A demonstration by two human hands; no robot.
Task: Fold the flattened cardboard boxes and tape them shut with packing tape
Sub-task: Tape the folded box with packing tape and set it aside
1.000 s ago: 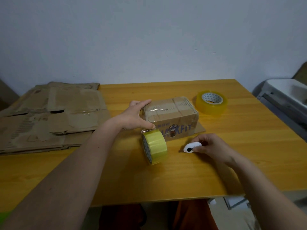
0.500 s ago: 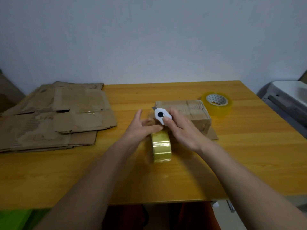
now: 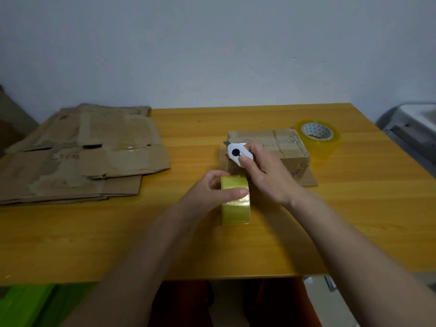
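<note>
Left hand (image 3: pixel 212 192) grips a yellow roll of packing tape (image 3: pixel 235 204) standing on edge on the worktop (image 3: pixel 354 208), thumb laid across the top of the roll and fingers curled behind it. Just beyond and to the right of it, the right hand (image 3: pixel 266 175) pinches a small white cutter (image 3: pixel 239 154) with a black round button, its short grey blade pointing away from the person at the near left corner of a folded cardboard box (image 3: pixel 278 147). That box sits directly beyond the right hand, its top already crossed by clear tape, with a loose flap lying flat beneath it. Past the box, further right of the right hand, a second tape roll (image 3: pixel 318 140) lies flat. Well to the left of the left hand, a stack of flattened cardboard boxes (image 3: pixel 77 154) rests on the worktop.
</note>
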